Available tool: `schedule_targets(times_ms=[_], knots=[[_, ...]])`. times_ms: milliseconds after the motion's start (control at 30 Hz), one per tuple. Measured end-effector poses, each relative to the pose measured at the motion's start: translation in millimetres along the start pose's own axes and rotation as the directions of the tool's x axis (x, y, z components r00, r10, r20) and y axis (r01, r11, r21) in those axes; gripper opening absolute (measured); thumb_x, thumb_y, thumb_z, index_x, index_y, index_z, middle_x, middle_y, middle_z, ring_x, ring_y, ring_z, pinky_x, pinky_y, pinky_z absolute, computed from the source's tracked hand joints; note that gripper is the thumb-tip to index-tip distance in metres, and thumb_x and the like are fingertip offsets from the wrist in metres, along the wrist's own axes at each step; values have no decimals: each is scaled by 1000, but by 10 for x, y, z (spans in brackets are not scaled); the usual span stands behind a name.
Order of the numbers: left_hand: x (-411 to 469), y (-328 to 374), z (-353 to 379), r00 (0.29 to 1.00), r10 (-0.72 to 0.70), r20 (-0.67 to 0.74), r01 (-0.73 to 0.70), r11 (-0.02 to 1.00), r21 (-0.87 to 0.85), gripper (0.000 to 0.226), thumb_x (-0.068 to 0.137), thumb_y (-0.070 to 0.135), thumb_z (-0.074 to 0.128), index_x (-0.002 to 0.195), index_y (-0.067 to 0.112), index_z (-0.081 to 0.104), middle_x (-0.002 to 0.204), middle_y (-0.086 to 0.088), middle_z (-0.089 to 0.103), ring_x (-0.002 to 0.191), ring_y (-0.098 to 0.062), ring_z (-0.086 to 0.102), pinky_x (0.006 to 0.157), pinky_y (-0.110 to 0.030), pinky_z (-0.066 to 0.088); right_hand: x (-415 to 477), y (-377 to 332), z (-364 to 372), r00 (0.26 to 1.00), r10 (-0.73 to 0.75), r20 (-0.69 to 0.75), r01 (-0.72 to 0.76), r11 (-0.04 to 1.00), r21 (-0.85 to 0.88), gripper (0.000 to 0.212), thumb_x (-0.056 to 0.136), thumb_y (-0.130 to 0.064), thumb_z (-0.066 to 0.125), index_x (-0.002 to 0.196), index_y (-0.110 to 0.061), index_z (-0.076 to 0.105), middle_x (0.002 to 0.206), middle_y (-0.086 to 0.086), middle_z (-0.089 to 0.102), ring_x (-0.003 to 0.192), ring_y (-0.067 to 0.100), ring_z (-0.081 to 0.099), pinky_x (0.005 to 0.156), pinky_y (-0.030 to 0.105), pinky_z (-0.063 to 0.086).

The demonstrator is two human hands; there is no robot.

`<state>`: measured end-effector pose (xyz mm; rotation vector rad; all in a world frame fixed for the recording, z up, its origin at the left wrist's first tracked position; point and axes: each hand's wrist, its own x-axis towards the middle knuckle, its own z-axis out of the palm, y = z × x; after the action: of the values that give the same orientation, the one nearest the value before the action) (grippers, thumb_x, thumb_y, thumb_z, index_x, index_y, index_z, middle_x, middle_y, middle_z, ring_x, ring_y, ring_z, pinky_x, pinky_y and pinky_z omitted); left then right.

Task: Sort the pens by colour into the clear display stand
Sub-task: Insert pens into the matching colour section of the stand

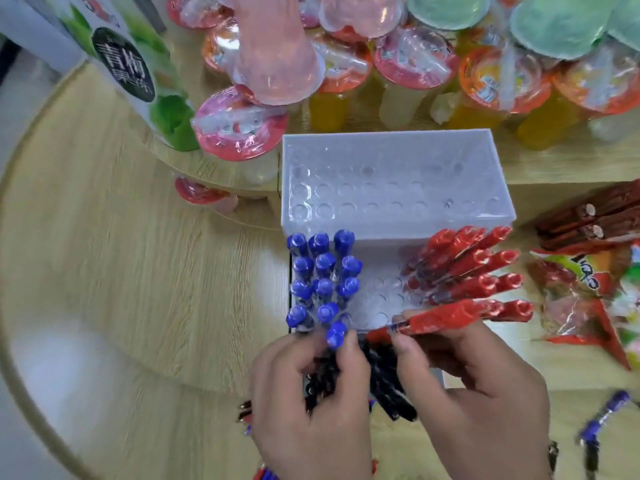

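One legible marking found. On the green-and-white carton [166, 112] at ten o'clock, a black oval label [125, 69] carries large white Chinese characters reading 青梅. A smaller line beneath begins 果; the remainder is not legible. The orange snack packet [585, 271] at three o'clock bears stylised lettering, too distorted to read. Printing on the red jelly cup lids [412, 60] at twelve o'clock is blurred and unreadable.
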<state>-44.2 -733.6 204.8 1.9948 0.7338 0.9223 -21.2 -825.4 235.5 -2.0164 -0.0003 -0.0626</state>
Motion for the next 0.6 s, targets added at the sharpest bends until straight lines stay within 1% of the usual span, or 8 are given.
schedule_targets(times_ms=[67,133,167,200,267,333,467,600], knots=[[-21,-1,19,999,34,-4,-34,999,24,7,76,22,74,75,18,68,69,-1,61,64,-12,56,64,-16,43,-3,-12,9,1000,-17,6,17,1000,-5,14,73,-40,66,86,-38,70,81,-12,72,73,7,71,65,24,56],[-34,-24,23,994,105,12,-106,991,86,7,76,18,76,73,14,72,69,0,64,59,-19,56,61,-31,48,-6,-25,20,1000,-29,11,29,1000,13,12,74,-37,66,85,-38,70,82,-13,73,73,5,71,66,22,56],[-27,-34,25,991,135,22,-136,984,114,8,76,18,76,73,13,73,69,0,65,58,-21,56,59,-37,48,-4,-28,21,999,-33,7,33,999,21,13,74,-36,66,85,-38,70,81,-13,73,73,4,71,66,21,56],[-17,-45,29,988,151,25,-153,978,139,10,78,20,76,73,12,73,69,0,66,58,-21,56,59,-40,48,3,-28,23,999,-39,1,39,999,25,13,74,-35,66,86,-38,70,81,-13,72,72,4,71,66,20,56],[2,-46,54,988,157,9,-156,972,176,16,83,26,74,74,13,74,66,0,65,61,-19,53,59,-42,48,21,-19,17,999,-43,-11,44,999,22,13,74,-35,66,86,-37,70,80,-14,72,71,2,71,66,18,56],[-8,-43,65,989,150,-1,-147,971,190,18,83,27,75,72,13,74,63,0,62,63,-17,50,59,-42,47,29,-13,15,999,-46,-14,46,999,-8,13,73,-37,66,86,-37,70,80,-14,72,71,2,70,67,18,55],[-27,-42,71,997,75,-3,-73,984,165,11,76,20,78,69,13,72,59,4,58,59,-13,45,58,-42,46,34,0,35,998,-58,-16,58,998,-26,13,75,-36,66,88,-36,70,81,-14,72,72,3,70,66,22,56],[-22,-42,74,998,63,20,-65,986,150,14,78,26,76,70,15,72,59,6,57,60,-10,44,59,-42,46,20,15,36,997,-75,-31,73,994,-84,14,77,-40,66,90,-36,71,82,-13,72,74,3,71,67,27,57]])
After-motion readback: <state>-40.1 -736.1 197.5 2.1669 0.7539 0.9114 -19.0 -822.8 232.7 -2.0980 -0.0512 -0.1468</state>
